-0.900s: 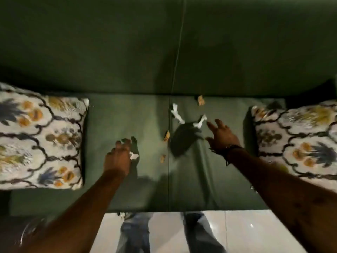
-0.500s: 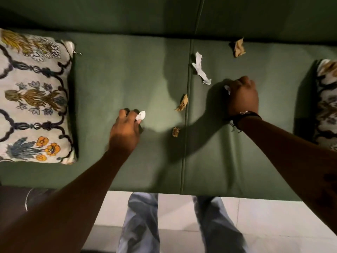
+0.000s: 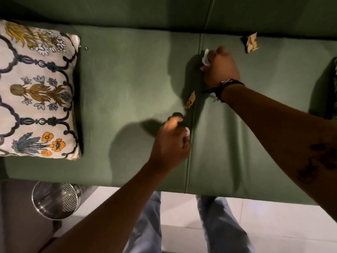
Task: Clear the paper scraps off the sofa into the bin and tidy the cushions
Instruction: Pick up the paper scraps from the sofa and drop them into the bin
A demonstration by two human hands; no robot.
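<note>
While both hands work the sofa [image 3: 127, 73] at once, each keeps what it has gathered: the right hand [image 3: 219, 68] is curled shut, fingers pinching white paper [image 3: 205, 58] by the seat seam, and the left hand [image 3: 170, 141] is closed too, a pale scrap [image 3: 187, 132] showing at its fingers. Two brown scraps remain, one by the seam [image 3: 189, 100] and one at the backrest [image 3: 252, 42]. Holding scraps likely saves trips to the metal bin [image 3: 54, 200], near on the floor. One patterned cushion [image 3: 36, 88] lies flat at the left end

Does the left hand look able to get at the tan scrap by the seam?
Probably yes: the tan scrap lies uncovered just beyond the left hand, though that hand already holds a white scrap.
</note>
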